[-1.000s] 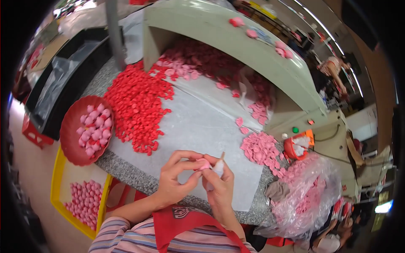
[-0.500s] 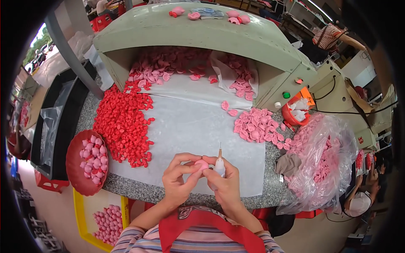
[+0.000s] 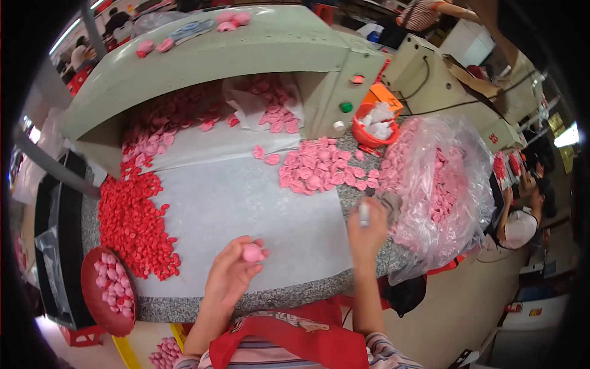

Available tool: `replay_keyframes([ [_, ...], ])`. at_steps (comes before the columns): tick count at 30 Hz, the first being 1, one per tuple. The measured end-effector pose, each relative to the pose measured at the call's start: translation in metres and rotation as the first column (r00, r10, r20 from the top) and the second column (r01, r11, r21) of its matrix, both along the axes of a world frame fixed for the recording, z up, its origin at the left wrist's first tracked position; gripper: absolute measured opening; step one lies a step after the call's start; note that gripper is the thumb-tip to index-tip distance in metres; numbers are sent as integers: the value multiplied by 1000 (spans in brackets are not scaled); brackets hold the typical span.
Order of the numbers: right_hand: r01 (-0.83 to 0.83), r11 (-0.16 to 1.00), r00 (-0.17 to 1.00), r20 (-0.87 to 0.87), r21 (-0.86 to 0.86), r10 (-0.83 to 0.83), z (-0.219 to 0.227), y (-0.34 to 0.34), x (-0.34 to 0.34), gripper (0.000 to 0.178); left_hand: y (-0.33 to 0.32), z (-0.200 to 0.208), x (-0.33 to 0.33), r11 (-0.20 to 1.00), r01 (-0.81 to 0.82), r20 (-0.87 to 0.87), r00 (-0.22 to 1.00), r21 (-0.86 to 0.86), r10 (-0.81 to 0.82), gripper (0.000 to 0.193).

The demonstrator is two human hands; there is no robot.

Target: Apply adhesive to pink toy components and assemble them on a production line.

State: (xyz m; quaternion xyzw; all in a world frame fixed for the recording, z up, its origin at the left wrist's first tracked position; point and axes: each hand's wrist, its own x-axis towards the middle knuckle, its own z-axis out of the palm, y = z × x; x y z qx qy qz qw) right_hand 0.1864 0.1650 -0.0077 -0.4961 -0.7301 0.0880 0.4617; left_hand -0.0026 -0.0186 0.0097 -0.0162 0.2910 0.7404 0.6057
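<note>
hands apart, both over the table's front half. left hand (image 3: 227, 273) pinches a pink ball (image 3: 252, 253) in its fingertips, above the white paper (image 3: 258, 215). right hand (image 3: 369, 234) is off to the right, a bit blurred, closed around a small white bottle (image 3: 364, 214); tip not clear. grey cloth (image 3: 391, 202) just beside that hand; can't tell if touching.

pile of pink pieces (image 3: 316, 166) beyond, on the paper's far right corner. red pieces (image 3: 132, 227) heaped along the paper's left side. clear plastic bag (image 3: 472, 178) with more pink pieces, right end of table. red bowl (image 3: 361, 135) with white stuff in it, behind the cloth. reddish dish (image 3: 93, 295) of pink balls at the near left corner, next to black tray (image 3: 69, 246). pale green metal hood (image 3: 215, 58) across the back, loose pink pieces under it.
</note>
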Motion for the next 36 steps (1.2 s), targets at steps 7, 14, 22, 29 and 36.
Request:
replay_keyframes([
  [7, 204, 978, 908, 383, -47, -171, -34, 32, 60, 16, 8, -3, 8, 926, 360, -80, 933, 116, -352, 37],
  [14, -811, 381, 585, -621, -443, 522, 64, -58, -18, 11, 6, -22, 7, 839, 488, -7, 865, 241, -501, 59],
  [22, -649, 428, 749, -430, -629, 504, 45, -71, -45, 11, -8, -14, 2, 772, 584, -244, 810, 252, -534, 42],
  [29, -400, 877, 916, -152, -266, 372, 44, -44, -25, 8, -6, 1, -1, 891, 408, 27, 906, 202, -421, 38],
  [36, -783, 428, 621, -530, -452, 577, 68, -101, -53, 14, -10, 9, -1, 927, 338, 35, 937, 162, -347, 33],
])
